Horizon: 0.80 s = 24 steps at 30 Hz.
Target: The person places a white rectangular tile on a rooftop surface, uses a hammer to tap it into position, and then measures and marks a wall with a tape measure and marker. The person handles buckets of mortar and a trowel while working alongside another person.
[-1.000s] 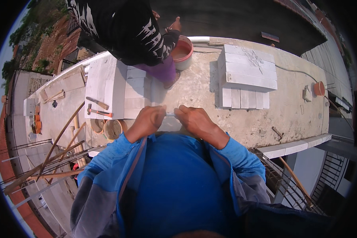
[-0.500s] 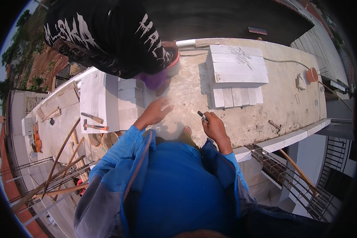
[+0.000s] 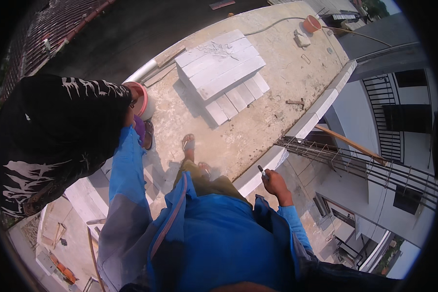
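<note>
Right hand [image 3: 276,184]: centre frame, fist gripping a marker [image 3: 262,171]
Left hand: hidden behind a co-worker's black shirt [image 3: 48,136], upper left; grip cannot be told

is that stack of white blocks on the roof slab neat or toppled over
Neat. The white blocks lie flat in tidy layers on the concrete slab, a lower row showing at the stack's near edge. None lies tipped beside it.

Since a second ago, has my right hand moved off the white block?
Yes. The right hand, holding a marker, has moved right, now beside the white edge blocks at the slab's edge.
</note>
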Each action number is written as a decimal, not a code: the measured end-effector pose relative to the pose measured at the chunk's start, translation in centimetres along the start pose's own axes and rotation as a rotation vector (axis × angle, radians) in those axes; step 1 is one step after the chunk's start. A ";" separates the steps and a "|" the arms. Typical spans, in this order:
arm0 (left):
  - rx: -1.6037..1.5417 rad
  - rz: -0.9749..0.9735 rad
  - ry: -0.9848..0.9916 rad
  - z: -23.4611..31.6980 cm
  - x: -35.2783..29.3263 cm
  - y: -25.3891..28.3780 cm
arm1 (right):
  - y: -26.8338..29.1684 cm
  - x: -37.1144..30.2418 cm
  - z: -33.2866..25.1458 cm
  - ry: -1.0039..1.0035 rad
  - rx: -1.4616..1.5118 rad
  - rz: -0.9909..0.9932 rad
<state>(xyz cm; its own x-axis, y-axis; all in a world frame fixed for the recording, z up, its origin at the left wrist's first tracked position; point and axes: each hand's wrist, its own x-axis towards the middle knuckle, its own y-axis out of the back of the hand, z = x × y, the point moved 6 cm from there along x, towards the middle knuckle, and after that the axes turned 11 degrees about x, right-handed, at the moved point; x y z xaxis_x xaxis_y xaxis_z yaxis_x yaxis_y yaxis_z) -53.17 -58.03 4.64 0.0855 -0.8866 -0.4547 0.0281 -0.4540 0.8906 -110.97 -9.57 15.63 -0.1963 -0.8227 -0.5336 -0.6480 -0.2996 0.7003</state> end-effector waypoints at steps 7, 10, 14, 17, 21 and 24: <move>0.683 -0.361 -0.543 10.4 8.8 -3.8 | -3.8 -11.0 7.2 -0.539 0.262 0.184; 0.904 -0.431 -0.744 13.8 10.7 -2.9 | -7.3 -13.4 7.2 -0.649 0.392 0.198; 1.026 -0.390 -0.980 16.9 9.4 -2.0 | -7.4 -10.2 5.6 -0.701 0.477 0.186; 0.966 -0.369 -1.126 21.0 6.7 -4.4 | -5.7 -9.3 5.0 -0.775 0.489 0.223; 0.859 -0.227 -1.847 22.7 1.1 -4.9 | -0.7 -5.4 7.7 -0.841 0.481 0.282; 0.387 -0.496 -1.385 23.5 1.2 -5.7 | 3.7 -0.1 11.8 -0.794 0.506 0.336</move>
<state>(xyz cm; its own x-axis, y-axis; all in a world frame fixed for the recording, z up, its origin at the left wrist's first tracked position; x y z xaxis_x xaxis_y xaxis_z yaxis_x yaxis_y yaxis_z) -76.62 -58.58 -1.28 -0.8332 0.0753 -0.5479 -0.5013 -0.5213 0.6907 -121.99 -4.91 12.69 -0.7419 -0.2107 -0.6365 -0.6696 0.2826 0.6869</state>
